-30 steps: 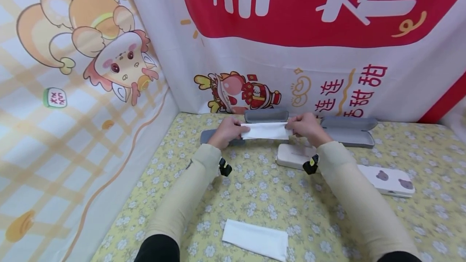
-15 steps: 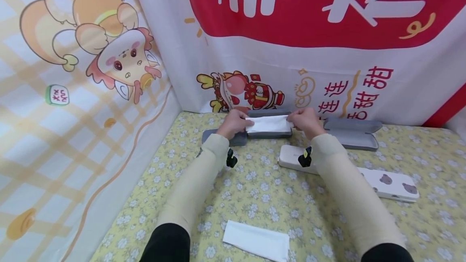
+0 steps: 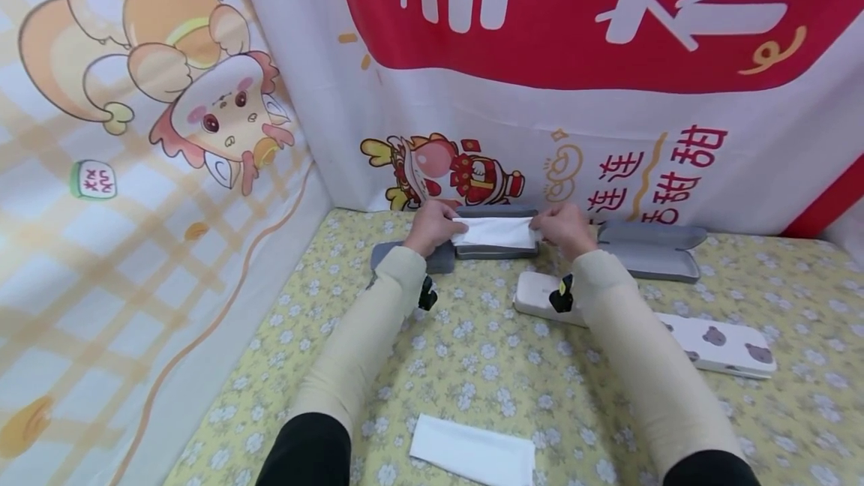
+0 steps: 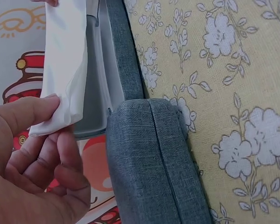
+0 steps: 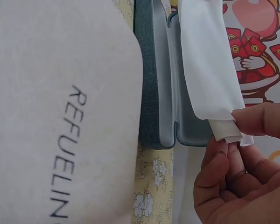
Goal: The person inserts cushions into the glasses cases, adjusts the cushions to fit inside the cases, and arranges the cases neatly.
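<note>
A folded white cloth is stretched level between both hands, over an open grey-blue glasses case at the back of the table. My left hand pinches its left end between thumb and fingers, as the left wrist view shows. At the opposite end, my right hand pinches a corner where the folded layers show. The case has a pale lining, and its lid stands up behind the cloth. Just below my left hand lies a closed denim-like glasses case. The cloth hides most of the open case's inside.
Another open grey glasses case stands to the right. Nearer lie a whitish case lettered "REFUELIN", partly behind my right forearm, and a white bear-print case. A second folded white cloth lies at the front. Printed fabric hangs behind the table.
Both hands have moved the cloth slightly back and up, from in front of the open case to over it. The case's front edge now shows below the cloth.
</note>
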`<state>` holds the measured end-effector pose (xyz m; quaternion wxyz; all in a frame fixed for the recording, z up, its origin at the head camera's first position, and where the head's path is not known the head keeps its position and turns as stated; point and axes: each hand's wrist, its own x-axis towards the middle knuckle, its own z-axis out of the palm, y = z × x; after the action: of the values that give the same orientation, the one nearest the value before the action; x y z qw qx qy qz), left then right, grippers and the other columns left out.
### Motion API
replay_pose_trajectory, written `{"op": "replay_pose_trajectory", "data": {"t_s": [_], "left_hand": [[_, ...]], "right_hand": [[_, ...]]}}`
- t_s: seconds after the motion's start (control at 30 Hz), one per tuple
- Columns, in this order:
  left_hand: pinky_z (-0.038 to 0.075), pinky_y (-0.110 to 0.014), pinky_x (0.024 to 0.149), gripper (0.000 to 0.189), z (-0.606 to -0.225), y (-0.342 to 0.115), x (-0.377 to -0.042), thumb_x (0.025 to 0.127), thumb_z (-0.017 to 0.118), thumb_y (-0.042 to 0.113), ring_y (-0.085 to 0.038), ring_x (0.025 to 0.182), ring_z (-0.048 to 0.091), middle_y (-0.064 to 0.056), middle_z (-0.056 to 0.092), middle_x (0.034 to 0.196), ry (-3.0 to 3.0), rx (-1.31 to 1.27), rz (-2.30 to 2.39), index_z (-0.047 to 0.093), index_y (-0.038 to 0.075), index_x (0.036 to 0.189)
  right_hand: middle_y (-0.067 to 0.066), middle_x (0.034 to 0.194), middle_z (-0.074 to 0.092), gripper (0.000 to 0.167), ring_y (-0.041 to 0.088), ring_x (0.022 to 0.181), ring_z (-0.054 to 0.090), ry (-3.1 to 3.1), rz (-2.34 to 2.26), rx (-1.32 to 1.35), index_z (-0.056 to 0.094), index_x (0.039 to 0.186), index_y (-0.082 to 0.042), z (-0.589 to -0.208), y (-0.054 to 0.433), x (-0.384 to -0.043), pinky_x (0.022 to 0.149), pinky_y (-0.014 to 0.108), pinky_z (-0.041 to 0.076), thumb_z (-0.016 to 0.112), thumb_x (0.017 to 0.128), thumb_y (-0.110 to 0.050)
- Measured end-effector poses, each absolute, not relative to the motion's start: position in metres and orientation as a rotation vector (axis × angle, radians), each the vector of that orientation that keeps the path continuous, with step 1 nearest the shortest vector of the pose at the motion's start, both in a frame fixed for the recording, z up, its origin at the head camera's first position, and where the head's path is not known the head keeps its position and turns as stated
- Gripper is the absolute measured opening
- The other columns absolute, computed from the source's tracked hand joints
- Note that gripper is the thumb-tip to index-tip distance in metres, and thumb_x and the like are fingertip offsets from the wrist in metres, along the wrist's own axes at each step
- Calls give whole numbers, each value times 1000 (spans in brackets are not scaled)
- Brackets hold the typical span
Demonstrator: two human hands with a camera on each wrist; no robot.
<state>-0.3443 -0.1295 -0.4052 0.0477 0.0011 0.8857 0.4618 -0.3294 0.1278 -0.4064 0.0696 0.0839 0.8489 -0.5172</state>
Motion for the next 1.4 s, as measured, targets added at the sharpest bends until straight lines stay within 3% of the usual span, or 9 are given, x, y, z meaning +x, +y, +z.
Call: {"op": "replay_pose_trajectory", "data": {"t_s": [0.1,0.4,0.73,0.9,1.03,1.1,1.2,1.33,1.4], "left_hand": [[44,-34,57,34,-407,-130,-346,85,83,12,-19,59,45,-2,66,111,2698,-44,1404,59,6,61],[49,-36,69,22,-417,-124,-351,81,88,21,-21,81,58,-2,67,90,2759,-91,1246,73,7,74],[47,-36,65,30,-429,-121,-355,80,89,25,-21,71,56,-3,62,76,2880,-8,1125,63,10,72],[50,-37,66,29,-429,-125,-355,80,88,29,-21,71,60,-2,65,73,2925,32,1098,70,8,72],[52,-38,67,24,-421,-133,-354,81,87,26,-20,73,62,-2,69,75,2900,52,1183,76,5,74],[50,-36,65,18,-416,-138,-355,83,85,20,-17,70,59,3,67,75,2899,14,1231,76,9,72],[43,-35,59,29,-412,-143,-359,89,72,14,-16,60,47,5,52,64,2887,-86,1287,65,12,61],[40,-49,78,35,-416,-145,-363,98,61,37,-23,71,51,-1,56,70,2876,-215,1251,65,11,74],[34,-62,94,47,-422,-143,-363,99,53,57,-26,95,60,-1,68,95,2863,-255,1169,73,14,99]], "right_hand": [[7,72,57,18,30,74,54,2535,-1525,283,63,79,-1,-410,127,-333,77,43,48,70,90,-14],[10,70,59,21,34,76,56,2544,-1481,338,60,74,-2,-423,123,-343,71,41,47,75,87,-8],[7,73,62,21,27,73,59,2567,-1494,376,59,80,-4,-436,121,-349,66,39,50,79,82,-1],[9,78,64,22,30,79,63,2556,-1515,373,57,80,-4,-429,121,-348,68,39,52,78,84,-1],[14,90,67,10,32,86,64,2554,-1509,362,65,89,-1,-422,126,-342,77,41,54,73,89,-6],[16,95,69,10,32,88,65,2582,-1486,352,67,95,-1,-418,130,-340,78,42,54,71,91,-9],[18,97,71,20,32,81,63,2627,-1439,356,67,94,2,-416,136,-338,68,41,52,67,95,-18],[20,98,68,39,31,77,60,2566,-1461,386,61,99,3,-418,137,-338,62,40,50,58,101,-36],[21,104,65,51,31,82,62,2471,-1477,411,59,110,3,-421,135,-339,69,40,53,51,103,-47]]}}
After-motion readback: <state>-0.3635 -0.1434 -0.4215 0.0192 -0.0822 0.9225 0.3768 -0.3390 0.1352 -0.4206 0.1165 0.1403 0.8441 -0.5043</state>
